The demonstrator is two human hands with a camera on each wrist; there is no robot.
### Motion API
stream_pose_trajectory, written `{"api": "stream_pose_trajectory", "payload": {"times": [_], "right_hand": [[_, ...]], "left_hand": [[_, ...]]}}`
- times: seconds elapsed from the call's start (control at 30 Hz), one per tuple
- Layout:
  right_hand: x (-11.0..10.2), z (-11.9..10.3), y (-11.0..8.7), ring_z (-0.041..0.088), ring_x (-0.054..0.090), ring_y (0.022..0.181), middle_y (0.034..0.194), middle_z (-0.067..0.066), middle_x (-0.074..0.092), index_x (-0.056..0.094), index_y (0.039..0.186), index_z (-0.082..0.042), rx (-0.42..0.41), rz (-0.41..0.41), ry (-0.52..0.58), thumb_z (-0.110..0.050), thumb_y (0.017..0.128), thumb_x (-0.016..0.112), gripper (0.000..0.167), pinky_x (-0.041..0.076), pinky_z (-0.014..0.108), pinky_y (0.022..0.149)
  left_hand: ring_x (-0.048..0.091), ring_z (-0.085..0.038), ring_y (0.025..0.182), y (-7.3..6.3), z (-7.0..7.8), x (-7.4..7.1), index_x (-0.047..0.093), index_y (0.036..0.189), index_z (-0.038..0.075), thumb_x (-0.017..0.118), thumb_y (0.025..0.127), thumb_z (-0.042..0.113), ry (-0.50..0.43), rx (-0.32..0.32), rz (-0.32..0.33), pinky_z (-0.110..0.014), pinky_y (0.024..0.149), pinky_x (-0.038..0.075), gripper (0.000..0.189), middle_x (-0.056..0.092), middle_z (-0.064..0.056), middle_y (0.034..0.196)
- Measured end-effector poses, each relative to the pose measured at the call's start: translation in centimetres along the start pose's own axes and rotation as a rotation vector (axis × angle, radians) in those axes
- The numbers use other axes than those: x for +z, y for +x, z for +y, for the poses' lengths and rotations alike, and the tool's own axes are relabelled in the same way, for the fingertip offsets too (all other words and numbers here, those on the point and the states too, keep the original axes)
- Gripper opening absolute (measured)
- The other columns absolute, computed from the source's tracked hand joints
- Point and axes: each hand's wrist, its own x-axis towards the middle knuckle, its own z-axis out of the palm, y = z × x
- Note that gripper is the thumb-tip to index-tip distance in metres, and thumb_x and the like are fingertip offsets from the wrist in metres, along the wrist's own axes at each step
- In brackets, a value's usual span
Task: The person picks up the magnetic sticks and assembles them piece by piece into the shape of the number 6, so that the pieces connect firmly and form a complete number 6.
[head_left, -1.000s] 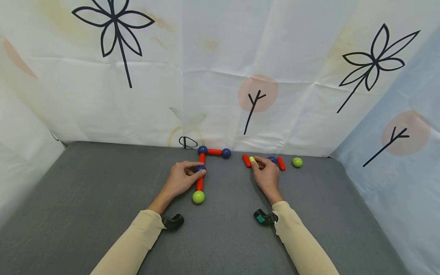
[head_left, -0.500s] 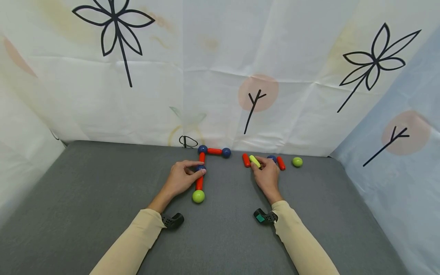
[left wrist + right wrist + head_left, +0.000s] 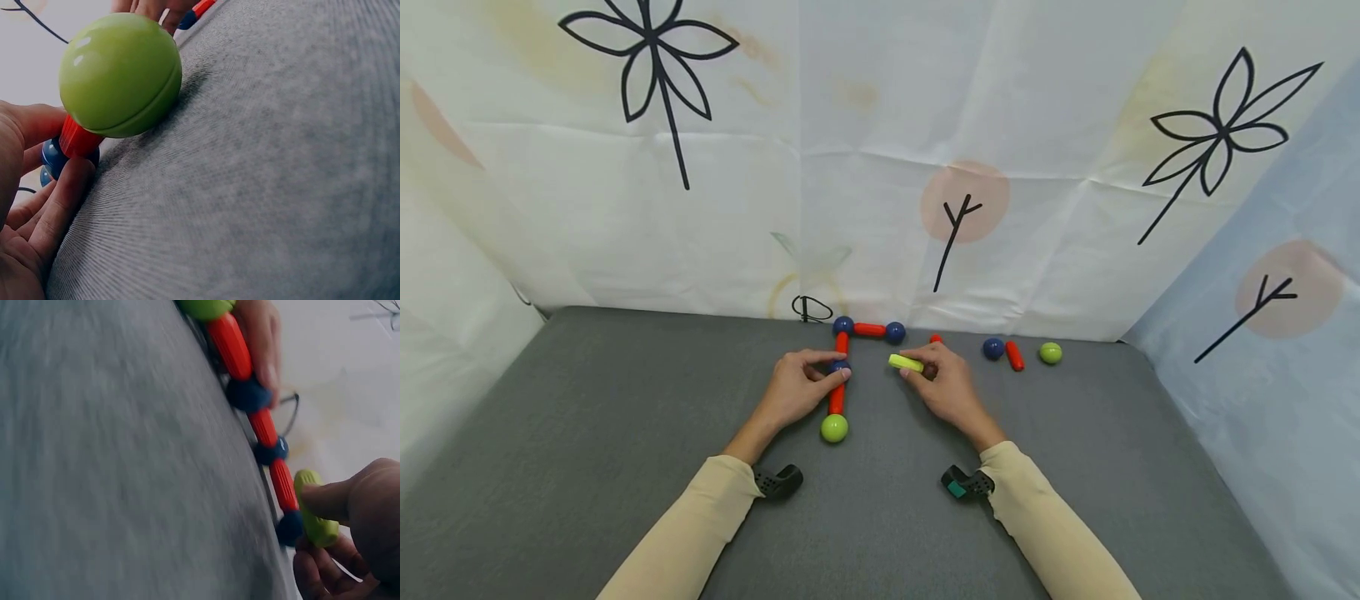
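My left hand (image 3: 797, 387) pinches the middle blue ball (image 3: 839, 367) of a joined chain between thumb and fingers. From that ball one red rod (image 3: 837, 400) runs toward me to a green ball (image 3: 834, 428). Another red rod (image 3: 842, 344) runs back to a blue corner ball (image 3: 843, 326), where a third red rod (image 3: 870, 330) turns right to a blue end ball (image 3: 895, 332). My right hand (image 3: 949, 387) pinches a yellow-green rod (image 3: 906, 363) by its right end, to the right of the chain. The right wrist view shows this ribbed rod (image 3: 317, 515) under the thumb.
Along the back right lie a loose blue ball (image 3: 993, 348), a red rod (image 3: 1015, 356) and a green ball (image 3: 1050, 352). Another red rod (image 3: 936, 339) is mostly hidden behind my right hand. A printed cloth wall (image 3: 880, 242) rises at the grey table's (image 3: 880, 517) back edge.
My right hand has carried the yellow-green rod left toward the chain and turned it nearly level, uncovering the loose blue ball. The left hand stays on its ball.
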Motion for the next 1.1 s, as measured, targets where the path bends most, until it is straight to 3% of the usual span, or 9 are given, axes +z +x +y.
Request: {"api": "stream_pose_trajectory", "payload": {"times": [0.23,0.43,0.77,1.1], "right_hand": [[1.3,-1.9,0.7,0.016,0.052,0.077,0.098,0.004,0.063,0.077,0.115,-0.008,-0.022,-0.14,0.021,-0.009,0.089,0.079,0.026,0.042,0.028,0.068],[2.0,-2.7,1.4,0.016,0.052,0.077,0.099,0.004,0.063,0.077,0.116,-0.007,-0.038,-0.205,0.0,-0.009,0.091,0.077,0.025,0.043,0.027,0.069],[2.7,-2.8,1.6,0.014,0.055,0.077,0.098,0.004,0.066,0.078,0.113,-0.007,-0.054,-0.205,0.0,-0.011,0.09,0.078,0.023,0.045,0.027,0.069],[3.3,-2.0,0.8,0.012,0.061,0.077,0.101,0.005,0.07,0.076,0.116,-0.008,0.006,-0.16,0.114,-0.012,0.091,0.078,0.026,0.05,0.026,0.069]], "left_hand": [[0.064,-0.014,0.07,0.1,0.0,0.0,0.078,0.117,0.014,0.082,0.089,0.025,-0.011,-0.003,-0.003,-0.029,0.059,0.049,0.031,0.069,-0.011,0.107],[0.065,-0.014,0.07,0.2,-0.1,0.0,0.078,0.118,0.013,0.081,0.089,0.026,-0.013,0.003,-0.006,-0.029,0.06,0.049,0.031,0.069,-0.011,0.107],[0.065,-0.014,0.07,0.2,0.0,0.0,0.078,0.118,0.013,0.081,0.089,0.026,-0.008,0.004,-0.005,-0.03,0.059,0.049,0.031,0.069,-0.01,0.105],[0.064,-0.013,0.069,0.1,-0.2,0.1,0.078,0.118,0.013,0.081,0.089,0.027,0.001,0.012,-0.007,-0.029,0.058,0.048,0.032,0.069,-0.01,0.103]]}}
